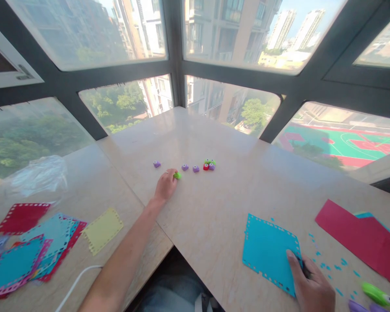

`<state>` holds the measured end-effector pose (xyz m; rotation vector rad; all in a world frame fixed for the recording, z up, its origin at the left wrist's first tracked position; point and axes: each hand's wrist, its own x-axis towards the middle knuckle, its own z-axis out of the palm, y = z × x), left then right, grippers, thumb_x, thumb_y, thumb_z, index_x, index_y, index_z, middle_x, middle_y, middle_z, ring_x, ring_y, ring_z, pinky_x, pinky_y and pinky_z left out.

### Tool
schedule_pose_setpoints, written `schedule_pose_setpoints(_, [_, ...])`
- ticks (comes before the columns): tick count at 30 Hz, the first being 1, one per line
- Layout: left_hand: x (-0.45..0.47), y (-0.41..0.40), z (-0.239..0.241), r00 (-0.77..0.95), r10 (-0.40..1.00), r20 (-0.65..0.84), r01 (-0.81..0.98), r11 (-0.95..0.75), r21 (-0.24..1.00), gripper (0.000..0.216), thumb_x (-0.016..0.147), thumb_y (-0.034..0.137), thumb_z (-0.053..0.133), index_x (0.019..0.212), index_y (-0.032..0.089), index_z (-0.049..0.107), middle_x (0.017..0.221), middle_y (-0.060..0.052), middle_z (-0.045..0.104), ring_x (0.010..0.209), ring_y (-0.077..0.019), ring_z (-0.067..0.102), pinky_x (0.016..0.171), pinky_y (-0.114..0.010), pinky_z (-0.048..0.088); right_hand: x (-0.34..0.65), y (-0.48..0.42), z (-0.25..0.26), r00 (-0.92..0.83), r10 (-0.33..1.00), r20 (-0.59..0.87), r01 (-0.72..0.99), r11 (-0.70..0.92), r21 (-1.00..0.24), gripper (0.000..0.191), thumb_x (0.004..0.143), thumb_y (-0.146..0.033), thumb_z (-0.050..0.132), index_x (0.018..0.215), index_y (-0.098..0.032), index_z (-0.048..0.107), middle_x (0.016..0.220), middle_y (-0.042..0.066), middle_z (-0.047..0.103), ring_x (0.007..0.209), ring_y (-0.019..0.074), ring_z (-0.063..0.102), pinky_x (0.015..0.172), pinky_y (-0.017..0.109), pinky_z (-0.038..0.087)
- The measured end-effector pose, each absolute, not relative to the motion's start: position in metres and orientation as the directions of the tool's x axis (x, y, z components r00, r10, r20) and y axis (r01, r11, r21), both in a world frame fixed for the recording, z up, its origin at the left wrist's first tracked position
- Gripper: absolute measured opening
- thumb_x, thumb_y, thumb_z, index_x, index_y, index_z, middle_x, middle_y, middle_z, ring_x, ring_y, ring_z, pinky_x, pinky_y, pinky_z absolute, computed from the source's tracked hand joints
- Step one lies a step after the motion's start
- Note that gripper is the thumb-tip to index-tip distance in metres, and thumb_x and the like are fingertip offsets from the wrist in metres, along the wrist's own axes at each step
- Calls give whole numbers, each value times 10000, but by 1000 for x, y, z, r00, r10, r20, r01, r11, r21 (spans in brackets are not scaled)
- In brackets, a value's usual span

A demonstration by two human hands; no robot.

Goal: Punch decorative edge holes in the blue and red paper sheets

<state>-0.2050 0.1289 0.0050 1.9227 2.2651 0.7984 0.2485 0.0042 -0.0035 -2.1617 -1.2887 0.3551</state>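
My left hand (166, 184) reaches out over the pale counter with its fingers closed around a small green paper punch (177, 175). Near it stand a purple punch (157, 164) to the left and two more purple ones, the nearer of them a purple punch (185, 167), to the right. My right hand (312, 279) pinches the right edge of a blue paper sheet (269, 251), thumb on top and the other fingers mostly hidden. Small holes are punched along the sheet's edges.
A cluster of red, purple and green punches (209, 165) stands farther right. Red paper (360, 238), blue scraps (325, 266) and a larger green punch (378, 294) lie at right. Punched sheets (16, 264), yellow paper (104, 230), clear plastic (39, 175) and a white cable (76, 284) are at left.
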Motion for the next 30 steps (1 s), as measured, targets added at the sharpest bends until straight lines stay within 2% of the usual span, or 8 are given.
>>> schedule_pose_setpoints(14, [-206, 99, -4, -170, 924, 343, 906, 10, 422, 256, 814, 82, 515, 1021, 220, 576, 1020, -70, 681, 956, -217, 648, 888, -346, 504, 247, 4, 1, 488, 872, 32, 688, -362, -629, 625, 684, -748, 510, 866, -177, 686, 1076, 173, 716, 1064, 417, 626, 891, 469, 475])
schedule_pose_setpoints(22, [-203, 79, -2, -127, 906, 403, 883, -82, 463, 245, 824, 158, 564, 1059, 219, 533, 1089, -76, 670, 1013, -214, 643, 916, -345, 503, 246, 4, 1, 500, 866, 16, 673, -377, -637, 630, 685, -736, 521, 896, -170, 701, 1093, 174, 715, 1085, 416, 618, 894, 463, 471])
schedule_pose_setpoints(27, [-205, 69, -4, -114, 878, 465, 859, -148, 490, 94, 876, 246, 545, 962, 209, 549, 1091, -92, 673, 1022, -224, 647, 913, -366, 513, 246, 4, 2, 496, 869, 0, 671, -383, -635, 649, 684, -738, 510, 911, -162, 704, 1115, 181, 710, 1099, 415, 611, 903, 456, 462])
schedule_pose_setpoints(30, [-206, 68, -8, -167, 869, 465, 841, -121, 528, 94, 871, 282, 577, 927, 211, 553, 1067, -85, 682, 974, -221, 660, 881, -367, 521, 245, 4, 3, 496, 869, 1, 674, -383, -632, 651, 686, -738, 504, 921, -165, 704, 1104, 175, 713, 1087, 420, 613, 883, 459, 464])
